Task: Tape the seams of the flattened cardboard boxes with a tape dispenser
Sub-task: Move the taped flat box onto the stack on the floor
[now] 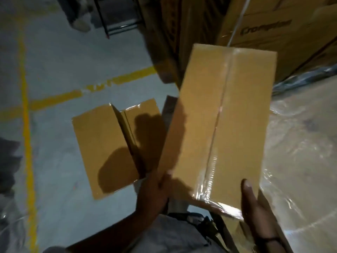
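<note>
I hold a brown cardboard box [200,125] up in front of me, its long middle seam covered with clear shiny tape that wraps over the near edge. My left hand [155,190] grips its near left side, fingers curled round the edge. On the near right corner my right hand [253,203] holds the box, thumb lying on the top face. A second cardboard box [102,143] lies on the floor to the left, its middle flaps standing ajar and clear tape showing at its far edge. No tape dispenser is in view.
The grey concrete floor [60,70] carries yellow painted lines. Large stacked cartons [273,28] stand at the back right. Clear plastic wrapping [300,143] covers something on the right. Another person's feet [81,22] and a black metal frame [116,24] are at the top left.
</note>
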